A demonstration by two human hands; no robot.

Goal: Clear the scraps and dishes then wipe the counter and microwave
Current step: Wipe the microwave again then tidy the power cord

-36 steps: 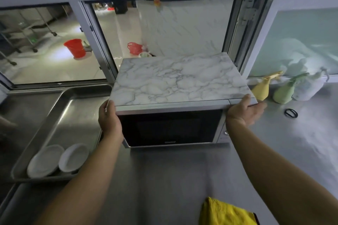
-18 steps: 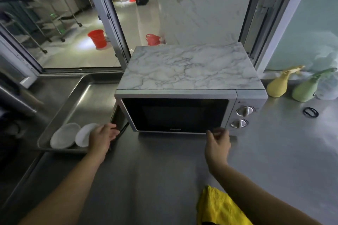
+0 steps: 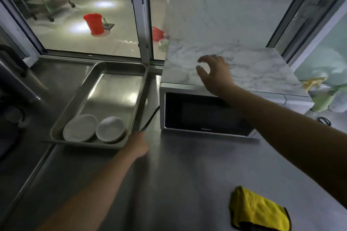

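Note:
The microwave (image 3: 197, 112) with a marble-patterned top (image 3: 262, 69) stands on the steel counter (image 3: 178, 174). My right hand (image 3: 214, 73) hovers over its top near the front left, fingers apart and empty. My left hand (image 3: 138, 143) rests low at the near right corner of a steel tray (image 3: 116, 88), beside a black cord (image 3: 150, 120); whether it grips anything is unclear. Two white dishes, a plate (image 3: 79, 127) and a bowl (image 3: 110, 128), lie at the tray's near end. A yellow cloth (image 3: 260, 212) lies on the counter at the near right.
Spray bottles (image 3: 323, 97) stand to the right of the microwave, with a small black ring (image 3: 323, 121) on the counter before them. Behind is a window frame (image 3: 140, 15); a red bucket (image 3: 93, 23) stands on the floor beyond. A dark sink area (image 3: 13, 103) lies at left.
My right hand rose from the microwave's lower front edge to above its top. My left hand shifted to the tray's near right corner. The view swung left.

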